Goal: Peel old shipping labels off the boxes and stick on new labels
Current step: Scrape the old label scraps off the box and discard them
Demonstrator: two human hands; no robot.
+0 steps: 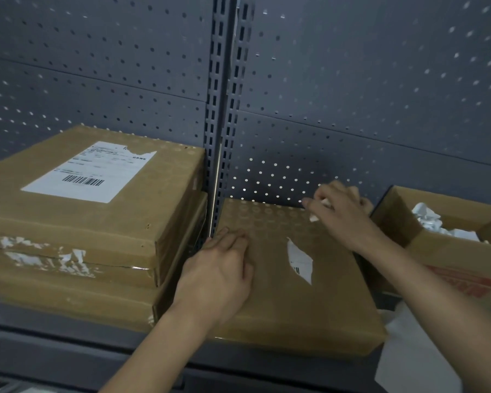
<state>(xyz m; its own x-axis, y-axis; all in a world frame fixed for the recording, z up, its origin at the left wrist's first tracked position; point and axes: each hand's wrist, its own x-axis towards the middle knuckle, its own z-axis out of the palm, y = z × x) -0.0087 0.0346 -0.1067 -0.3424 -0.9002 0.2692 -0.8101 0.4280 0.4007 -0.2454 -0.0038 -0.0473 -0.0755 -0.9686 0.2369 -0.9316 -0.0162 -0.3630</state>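
Note:
A flat cardboard box (289,307) lies on the shelf in front of me, with a torn white label remnant (299,260) stuck to its top. My left hand (219,268) rests flat on the box's left side, fingers straight. My right hand (340,211) is over the box's far right corner and grips a crumpled scrap of peeled label (321,209). To the left stands a stack of cardboard boxes (77,239); the top one carries a white shipping label (90,171) with a barcode and a torn upper edge.
An open cardboard box (448,251) at the right holds crumpled white paper scraps (431,219). White sheets (408,353) lie at the lower right. A grey pegboard wall (352,95) with a slotted upright backs the shelf. The shelf's front edge (68,344) runs below.

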